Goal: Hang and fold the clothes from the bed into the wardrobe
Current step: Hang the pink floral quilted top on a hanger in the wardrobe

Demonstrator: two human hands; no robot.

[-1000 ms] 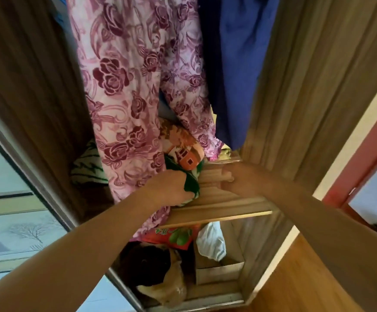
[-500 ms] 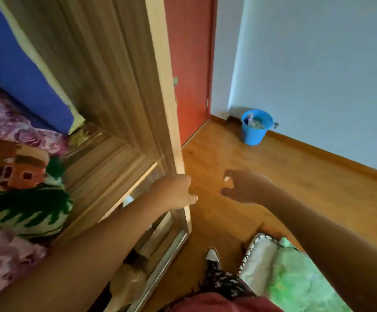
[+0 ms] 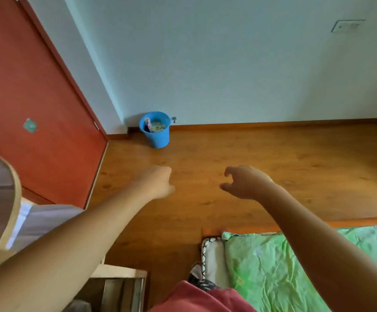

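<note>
Surroundings: pale blue wall (image 3: 228, 64) with a wall plate (image 3: 347, 25) at upper right; red door (image 3: 37, 93) at left, bearing a small greenish patch; wooden floor (image 3: 250, 158) with a matching skirting board along the foot of the wall. Blue bucket (image 3: 155, 134) standing on the floor in the corner where door frame and wall meet, with small packets of unclear kind inside. Curved pale-wood rim (image 3: 14, 199) at the left edge, what it belongs to unclear; a white and lilac cloth (image 3: 48, 219) just beside it. Red garment (image 3: 194, 298) on the person at the bottom edge. Obstructions: both bare forearms reach forward across the middle of the view, the left one covering part of the wardrobe, the right one crossing the bed. Left hand (image 3: 157, 183): over the floor, back to the camera, fingers curled under into a fist, nothing held. Right hand (image 3: 245, 183): near the left but apart from it, also over the floor; fingers half bent, thumb spread away from them, a wide empty grasp. Task items: bed (image 3: 212, 255), lower right, with an orange-brown frame edge along its far side; white mattress border with black criss-cross trim, covered by a crumpled light green sheet (image 3: 273, 271) with a faint printed pattern. Wardrobe (image 3: 120, 274), bottom left; only a pale wood edge and a metal track in view, interior dark
</note>
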